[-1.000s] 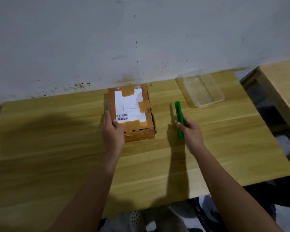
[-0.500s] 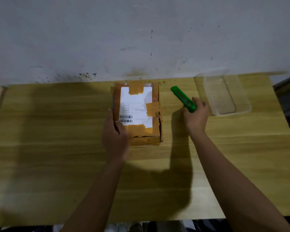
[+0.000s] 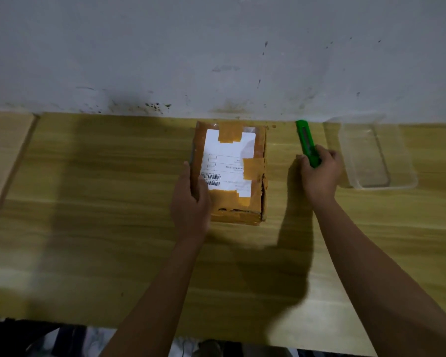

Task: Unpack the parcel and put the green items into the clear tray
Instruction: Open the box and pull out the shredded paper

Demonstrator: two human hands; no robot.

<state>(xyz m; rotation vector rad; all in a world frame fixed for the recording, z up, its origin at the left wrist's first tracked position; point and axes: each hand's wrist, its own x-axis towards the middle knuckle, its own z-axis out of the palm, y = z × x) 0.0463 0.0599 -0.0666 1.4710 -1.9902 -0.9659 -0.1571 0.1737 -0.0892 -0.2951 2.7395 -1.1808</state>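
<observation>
A brown taped parcel (image 3: 252, 199) with a white shipping label lies flat on the wooden table (image 3: 101, 202), close to the wall. My left hand (image 3: 189, 202) grips the parcel's near-left edge, thumb on top. My right hand (image 3: 319, 173) is closed on the lower end of a green utility knife (image 3: 305, 140), which points away from me, to the right of the parcel and apart from it. No blade can be made out. A clear plastic tray (image 3: 407, 176) stands empty just right of that hand.
A grey stained wall (image 3: 216, 52) runs directly behind the table. Another wooden surface (image 3: 3, 150) adjoins at the left. The table's front edge is near me, with dark clothing below it.
The right hand has lifted the green knife off the table and turned it, so it now points away along the parcel's right side. The view shifted left and closer. The left hand stays on the parcel.
</observation>
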